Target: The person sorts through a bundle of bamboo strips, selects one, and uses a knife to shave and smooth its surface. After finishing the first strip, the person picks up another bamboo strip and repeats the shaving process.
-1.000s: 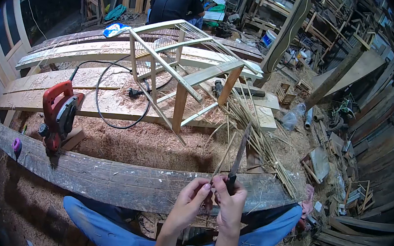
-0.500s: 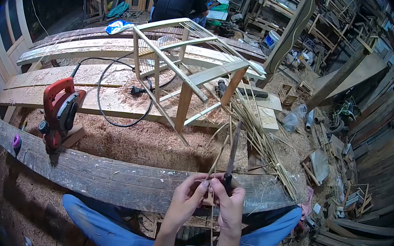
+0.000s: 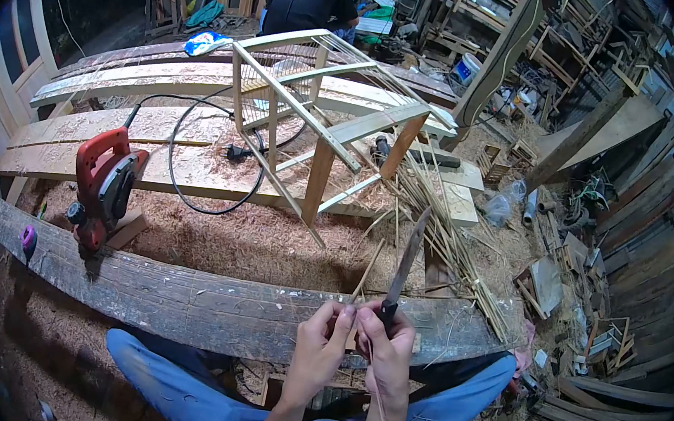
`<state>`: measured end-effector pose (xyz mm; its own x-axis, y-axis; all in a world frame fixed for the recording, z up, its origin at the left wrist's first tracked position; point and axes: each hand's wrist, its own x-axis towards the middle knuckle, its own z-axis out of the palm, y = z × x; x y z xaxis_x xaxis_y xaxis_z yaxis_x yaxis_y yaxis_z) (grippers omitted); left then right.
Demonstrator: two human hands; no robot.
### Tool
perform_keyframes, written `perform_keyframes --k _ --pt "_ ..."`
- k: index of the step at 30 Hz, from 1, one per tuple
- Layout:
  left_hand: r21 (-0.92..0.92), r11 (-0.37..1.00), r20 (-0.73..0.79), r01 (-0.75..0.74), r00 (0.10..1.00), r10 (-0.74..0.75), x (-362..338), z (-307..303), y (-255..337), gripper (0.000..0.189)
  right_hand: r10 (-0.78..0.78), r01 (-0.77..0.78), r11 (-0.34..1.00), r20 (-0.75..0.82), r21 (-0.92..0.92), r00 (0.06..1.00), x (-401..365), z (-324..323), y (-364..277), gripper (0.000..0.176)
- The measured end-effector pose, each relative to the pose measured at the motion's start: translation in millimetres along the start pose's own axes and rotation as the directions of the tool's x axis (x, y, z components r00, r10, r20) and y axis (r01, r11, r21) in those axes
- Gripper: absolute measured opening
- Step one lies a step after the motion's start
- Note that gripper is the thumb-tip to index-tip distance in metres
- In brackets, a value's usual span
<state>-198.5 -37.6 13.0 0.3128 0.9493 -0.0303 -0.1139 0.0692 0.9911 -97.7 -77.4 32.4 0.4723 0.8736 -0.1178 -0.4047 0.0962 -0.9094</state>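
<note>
Right hand (image 3: 389, 354) is gripping a knife (image 3: 405, 261) with the blade pointing to 12 o'clock, left hand (image 3: 319, 350) is pinching a thin cane strip (image 3: 367, 270) just at the knife's 9 o'clock, both hovering over a curved plank (image 3: 177, 300), with a red saw (image 3: 105, 184) sitting at 9 o'clock.

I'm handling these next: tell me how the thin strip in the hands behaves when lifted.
The strip is long and slender, so probably light. It curves below the right hand, so likely bendy rather than stiff. Pinched by the left hand beside the knife, it may split.
</note>
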Motion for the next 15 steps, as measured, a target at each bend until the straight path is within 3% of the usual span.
perform_keyframes --k 12,14,15 --pt "0.122 0.992 -0.113 -0.033 0.993 0.047 -4 8 6 0.029 0.018 -0.017 0.999 -0.021 0.052 1.0 -5 -1 -9 0.009" --pt "0.178 0.978 -0.282 -0.106 0.947 0.154 3 4 -18 0.03 0.019 -0.02 0.993 0.009 0.119 1.0 -8 -5 -15 0.008" --pt "0.178 0.978 -0.282 -0.105 0.947 0.153 5 -5 -16 0.03 0.022 -0.026 0.99 0.035 0.141 0.999 -11 -7 -19 0.007"
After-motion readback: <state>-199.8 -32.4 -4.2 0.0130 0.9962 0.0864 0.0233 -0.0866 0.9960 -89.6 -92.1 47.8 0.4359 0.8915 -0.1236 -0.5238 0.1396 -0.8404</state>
